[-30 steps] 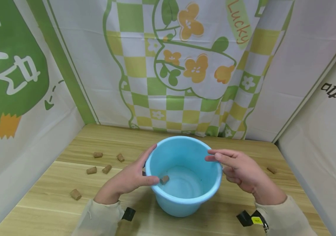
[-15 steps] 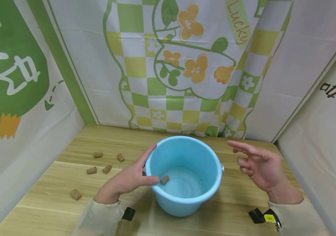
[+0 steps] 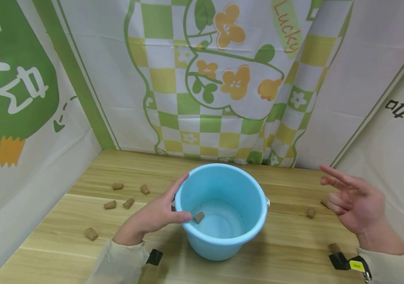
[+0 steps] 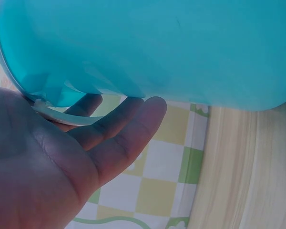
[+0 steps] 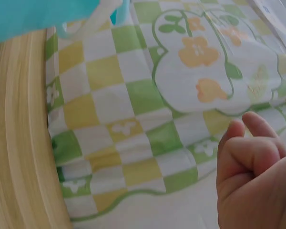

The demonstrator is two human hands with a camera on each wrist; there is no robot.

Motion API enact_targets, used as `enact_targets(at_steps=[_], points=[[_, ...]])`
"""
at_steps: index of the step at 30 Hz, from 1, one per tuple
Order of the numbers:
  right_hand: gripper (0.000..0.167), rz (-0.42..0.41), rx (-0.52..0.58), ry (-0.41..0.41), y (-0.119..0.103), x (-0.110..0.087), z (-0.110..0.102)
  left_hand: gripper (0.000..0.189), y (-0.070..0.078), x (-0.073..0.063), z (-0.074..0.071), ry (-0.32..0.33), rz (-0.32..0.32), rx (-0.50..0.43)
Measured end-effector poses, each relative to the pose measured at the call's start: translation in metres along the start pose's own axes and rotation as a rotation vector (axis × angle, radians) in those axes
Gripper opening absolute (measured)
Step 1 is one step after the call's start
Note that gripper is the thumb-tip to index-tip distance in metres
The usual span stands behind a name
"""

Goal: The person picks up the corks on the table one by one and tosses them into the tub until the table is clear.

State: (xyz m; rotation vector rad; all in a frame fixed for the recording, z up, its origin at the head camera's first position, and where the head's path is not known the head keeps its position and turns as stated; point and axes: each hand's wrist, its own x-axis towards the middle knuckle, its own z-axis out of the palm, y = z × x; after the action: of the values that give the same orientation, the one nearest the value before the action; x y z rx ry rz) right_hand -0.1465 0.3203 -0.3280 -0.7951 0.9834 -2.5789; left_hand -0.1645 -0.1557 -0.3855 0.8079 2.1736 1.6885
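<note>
A light blue bucket [image 3: 219, 246] stands upright on the wooden table, with one cork [image 3: 199, 217] inside it. My left hand [image 3: 152, 215] holds the bucket's left side, thumb over the rim and fingers outside. In the left wrist view those fingers [image 4: 128, 138] lie along the bucket wall near its pale handle [image 4: 66, 117]. Off to the right, my right hand [image 3: 359, 201] hovers over the table with its index finger extended and the others loosely bent. It holds nothing. Nearest to it are a cork [image 3: 325, 203] partly behind its fingers and another cork [image 3: 310, 213].
Several corks lie on the left of the table [image 3: 60, 256], among them one cork [image 3: 90, 234] nearer the front and one cork [image 3: 118, 186] farther back. Another cork [image 3: 334, 247] lies by the right wrist strap. A checked cloth [image 3: 210, 124] hangs behind the table.
My right hand has moved away from the bucket's right rim, off to the right, uncovering the handle joint and corks there. My left hand and the bucket have stayed put.
</note>
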Motion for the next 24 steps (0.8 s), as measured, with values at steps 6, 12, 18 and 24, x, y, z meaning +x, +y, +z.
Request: enact_targets(at_steps=[6,12,18,24], points=[[0.052,0.053,-0.014,0.021,-0.013,-0.012,-0.015,0.106,0.001,0.000,0.001,0.009,-0.013,0.004],[0.047,0.080,-0.042,0.146,-0.020,-0.026,-0.031,0.106,0.002,0.000,0.001,0.013,-0.012,0.012],[0.046,0.083,0.097,0.124,-0.024,-0.037,-0.061,0.105,0.000,0.000,0.000,0.014,0.001,0.031],[0.043,0.115,0.158,0.192,-0.030,-0.055,-0.101,0.105,0.001,0.000,0.000,0.013,0.000,0.033]])
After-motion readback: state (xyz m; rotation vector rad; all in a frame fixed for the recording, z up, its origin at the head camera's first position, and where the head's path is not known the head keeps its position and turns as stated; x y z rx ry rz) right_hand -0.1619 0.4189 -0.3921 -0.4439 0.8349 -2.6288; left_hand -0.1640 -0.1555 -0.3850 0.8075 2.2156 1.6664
